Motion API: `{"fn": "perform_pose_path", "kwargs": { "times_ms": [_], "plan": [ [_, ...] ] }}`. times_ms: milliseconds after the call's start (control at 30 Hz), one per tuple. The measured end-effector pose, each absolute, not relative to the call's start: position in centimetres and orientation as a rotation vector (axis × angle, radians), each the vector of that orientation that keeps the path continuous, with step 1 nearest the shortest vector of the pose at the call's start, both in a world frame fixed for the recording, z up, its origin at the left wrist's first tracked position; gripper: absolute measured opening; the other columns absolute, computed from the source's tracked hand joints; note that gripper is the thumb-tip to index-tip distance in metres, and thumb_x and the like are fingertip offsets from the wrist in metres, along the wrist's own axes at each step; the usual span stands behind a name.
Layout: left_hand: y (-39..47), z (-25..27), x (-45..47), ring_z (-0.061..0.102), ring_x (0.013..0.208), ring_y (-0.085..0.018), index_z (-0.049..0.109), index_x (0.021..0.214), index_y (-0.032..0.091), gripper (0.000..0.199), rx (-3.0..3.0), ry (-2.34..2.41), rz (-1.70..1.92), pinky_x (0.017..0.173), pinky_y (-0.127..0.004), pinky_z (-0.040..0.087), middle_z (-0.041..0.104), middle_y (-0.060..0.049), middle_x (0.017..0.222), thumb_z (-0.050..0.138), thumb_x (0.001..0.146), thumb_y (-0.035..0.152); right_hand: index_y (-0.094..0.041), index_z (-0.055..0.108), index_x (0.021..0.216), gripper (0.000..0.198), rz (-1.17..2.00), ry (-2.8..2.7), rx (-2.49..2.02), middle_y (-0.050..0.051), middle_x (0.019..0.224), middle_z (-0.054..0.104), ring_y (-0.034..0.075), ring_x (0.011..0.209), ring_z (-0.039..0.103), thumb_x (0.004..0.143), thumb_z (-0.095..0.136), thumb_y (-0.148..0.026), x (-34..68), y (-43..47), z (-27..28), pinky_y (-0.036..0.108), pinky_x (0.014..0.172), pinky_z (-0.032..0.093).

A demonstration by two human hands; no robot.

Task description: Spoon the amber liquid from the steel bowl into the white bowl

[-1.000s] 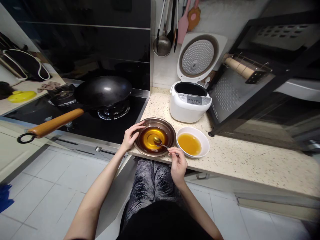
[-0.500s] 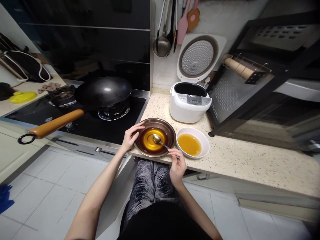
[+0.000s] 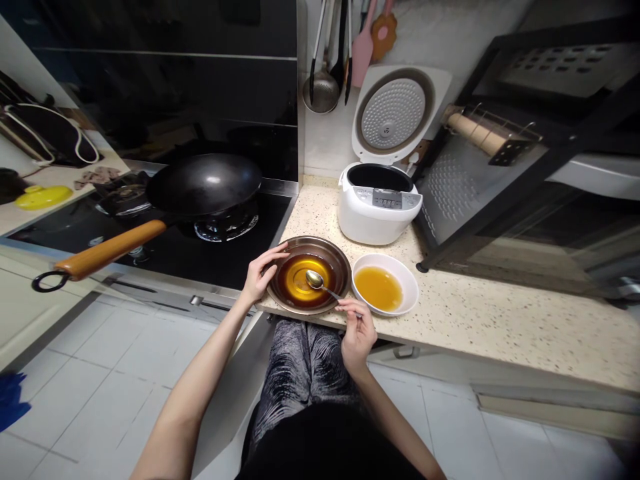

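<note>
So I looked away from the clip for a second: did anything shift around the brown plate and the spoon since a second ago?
Barely. The right hand lifted the spoon slightly, so its bowl went from dipping in the amber liquid to sitting just above it, still over the brown plate. The left hand kept its grip on the plate's rim. The white bowl, wok and rice cooker stayed put.

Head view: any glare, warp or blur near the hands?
Head view: wide-angle warp bends the counter edge; a glare spot sits on the wok; the spoon, brown dish, left hand and right hand are sharp; corners soften.
</note>
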State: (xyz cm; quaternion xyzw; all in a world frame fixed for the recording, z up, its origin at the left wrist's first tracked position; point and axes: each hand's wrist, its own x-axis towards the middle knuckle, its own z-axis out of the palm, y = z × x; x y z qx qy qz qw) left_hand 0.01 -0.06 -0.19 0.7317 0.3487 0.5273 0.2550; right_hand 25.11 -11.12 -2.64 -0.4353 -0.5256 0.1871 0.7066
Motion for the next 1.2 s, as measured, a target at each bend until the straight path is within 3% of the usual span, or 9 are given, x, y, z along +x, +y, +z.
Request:
{"fn": "perform_pose_path", "kwargs": {
  "times_ms": [867,1200],
  "plan": [
    [0.0,-0.5,-0.2,0.06,0.142,-0.035,0.077,0.124,0.021,0.039,1.976,0.954,1.434,0.122,-0.056,0.043,0.063,-0.014,0.151,0.056,0.101,0.044,-0.02,0.067,0.092,0.015,0.213,-0.968,-0.959,0.005,0.091,0.071,0.019,0.087,0.07,0.103,0.058,-0.025,29.2,-11.5,1.4,0.036,0.076,0.061],
    [0.0,-0.5,-0.2,0.06,0.141,-0.035,0.077,0.124,0.021,0.038,1.98,0.96,1.438,0.121,-0.056,0.044,0.064,-0.014,0.15,0.056,0.101,0.044,-0.02,0.066,0.092,0.014,0.047,-1.0,-1.013,0.004,0.088,0.071,0.02,0.087,0.072,0.103,0.058,-0.025,31.3,-11.0,0.9,0.038,0.081,0.059]
  ]
}}
